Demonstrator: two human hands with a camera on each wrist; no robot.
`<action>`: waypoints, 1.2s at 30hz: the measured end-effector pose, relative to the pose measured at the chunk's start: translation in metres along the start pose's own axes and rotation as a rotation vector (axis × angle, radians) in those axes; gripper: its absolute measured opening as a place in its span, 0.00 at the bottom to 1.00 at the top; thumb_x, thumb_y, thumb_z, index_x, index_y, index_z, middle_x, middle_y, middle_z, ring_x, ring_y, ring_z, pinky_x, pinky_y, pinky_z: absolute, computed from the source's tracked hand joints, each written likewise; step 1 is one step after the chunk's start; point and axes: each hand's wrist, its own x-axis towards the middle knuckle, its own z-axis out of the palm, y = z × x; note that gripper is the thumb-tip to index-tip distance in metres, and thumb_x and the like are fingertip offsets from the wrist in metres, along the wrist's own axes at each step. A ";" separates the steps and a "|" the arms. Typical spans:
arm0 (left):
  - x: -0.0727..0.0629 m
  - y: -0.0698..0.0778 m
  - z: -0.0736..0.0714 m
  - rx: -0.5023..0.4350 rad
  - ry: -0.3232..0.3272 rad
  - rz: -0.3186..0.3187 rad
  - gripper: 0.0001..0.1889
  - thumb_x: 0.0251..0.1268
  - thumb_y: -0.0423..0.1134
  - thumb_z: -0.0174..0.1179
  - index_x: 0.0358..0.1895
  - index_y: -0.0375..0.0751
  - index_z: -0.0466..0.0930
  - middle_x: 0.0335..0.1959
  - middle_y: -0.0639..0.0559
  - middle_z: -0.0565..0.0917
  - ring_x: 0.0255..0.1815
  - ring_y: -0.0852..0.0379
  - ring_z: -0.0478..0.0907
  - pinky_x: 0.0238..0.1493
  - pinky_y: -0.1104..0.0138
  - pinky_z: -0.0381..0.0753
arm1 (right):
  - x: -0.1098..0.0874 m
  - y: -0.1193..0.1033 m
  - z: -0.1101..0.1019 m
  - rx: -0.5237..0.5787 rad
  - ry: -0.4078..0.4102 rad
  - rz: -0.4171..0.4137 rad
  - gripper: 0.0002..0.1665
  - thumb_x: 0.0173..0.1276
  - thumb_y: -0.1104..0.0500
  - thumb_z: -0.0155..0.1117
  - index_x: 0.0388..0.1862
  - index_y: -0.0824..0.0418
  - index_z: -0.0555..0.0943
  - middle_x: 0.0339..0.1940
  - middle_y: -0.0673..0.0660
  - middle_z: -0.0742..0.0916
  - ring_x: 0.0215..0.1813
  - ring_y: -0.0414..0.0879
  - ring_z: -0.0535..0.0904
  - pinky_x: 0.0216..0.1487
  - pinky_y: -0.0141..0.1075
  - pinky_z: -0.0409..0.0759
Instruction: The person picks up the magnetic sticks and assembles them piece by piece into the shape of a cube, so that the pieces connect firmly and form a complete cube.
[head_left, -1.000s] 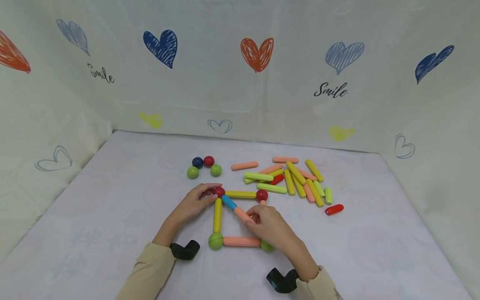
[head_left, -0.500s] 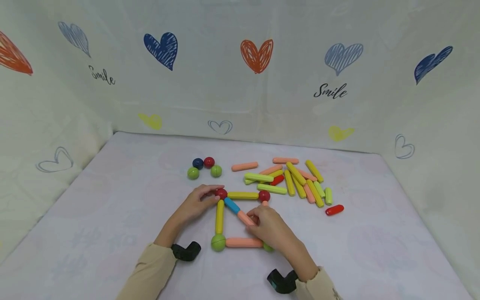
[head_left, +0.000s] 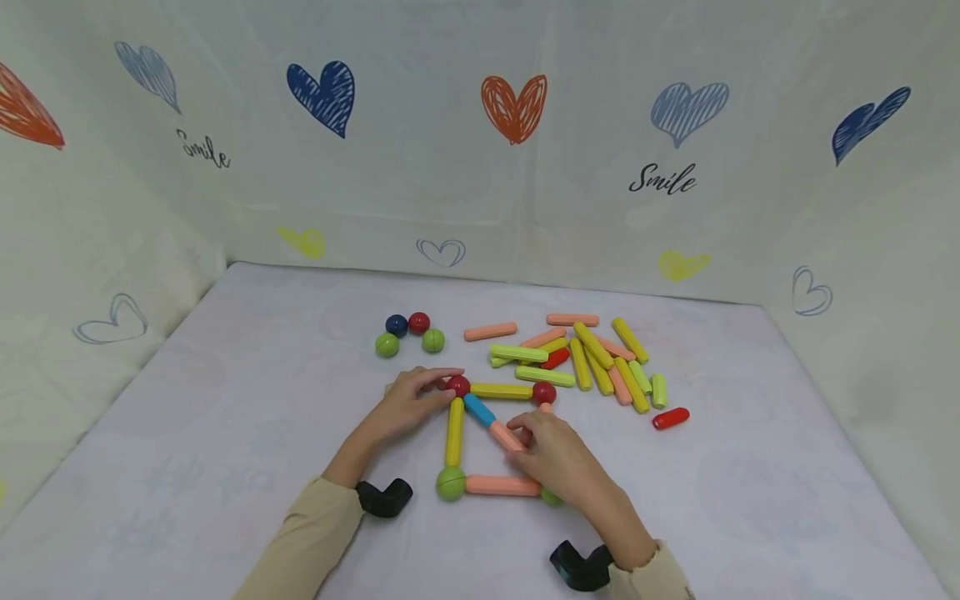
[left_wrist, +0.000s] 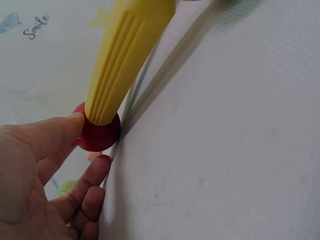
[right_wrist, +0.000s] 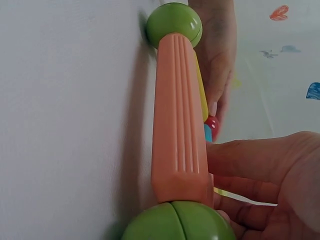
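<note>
A square frame of rods and balls lies on the table. My left hand [head_left: 408, 402] pinches the red ball [head_left: 458, 386] at its far left corner; in the left wrist view a yellow rod [left_wrist: 125, 60] meets that ball. From this ball a blue rod [head_left: 480, 411] runs diagonally inward, in line with a salmon rod [head_left: 506, 437] pinched by my right hand [head_left: 555, 450]. Another red ball [head_left: 544, 392] sits at the far right corner. Green balls [head_left: 451, 483] form the near corners, joined by a salmon rod [right_wrist: 180, 110]. My right hand hides most of the right side.
Loose yellow, salmon, light green and red rods [head_left: 592, 346] lie beyond the frame to the right. A separate red rod [head_left: 671, 418] lies nearer. Several loose balls [head_left: 419, 323] are grouped at the back left. A printed cloth backdrop [head_left: 480, 200] stands behind the table [head_left: 225, 400].
The whole frame has slid to the right across the table, and both hands have moved with it. Their hold on the red ball and the salmon rod looks the same. The loose pieces stay put.
</note>
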 end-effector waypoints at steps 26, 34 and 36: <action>-0.012 0.014 0.018 -0.006 0.016 -0.075 0.27 0.61 0.45 0.60 0.65 0.51 0.66 0.37 0.56 0.76 0.41 0.58 0.67 0.42 0.63 0.63 | 0.057 0.056 -0.053 -0.010 0.168 0.029 0.13 0.63 0.67 0.59 0.47 0.65 0.81 0.48 0.60 0.83 0.42 0.50 0.73 0.41 0.37 0.75; -0.030 0.036 0.018 0.019 -0.067 -0.177 0.38 0.59 0.44 0.62 0.71 0.43 0.53 0.28 0.52 0.78 0.28 0.58 0.72 0.32 0.68 0.72 | 0.068 0.060 -0.056 -0.185 0.047 -0.034 0.14 0.63 0.69 0.58 0.48 0.65 0.82 0.54 0.62 0.81 0.67 0.58 0.66 0.63 0.51 0.67; -0.035 0.041 0.017 0.022 -0.100 -0.209 0.40 0.59 0.45 0.62 0.71 0.41 0.51 0.24 0.51 0.78 0.24 0.58 0.73 0.30 0.68 0.71 | 0.070 0.060 -0.057 -0.225 0.025 -0.037 0.15 0.63 0.68 0.58 0.49 0.65 0.81 0.57 0.63 0.79 0.69 0.59 0.63 0.65 0.52 0.65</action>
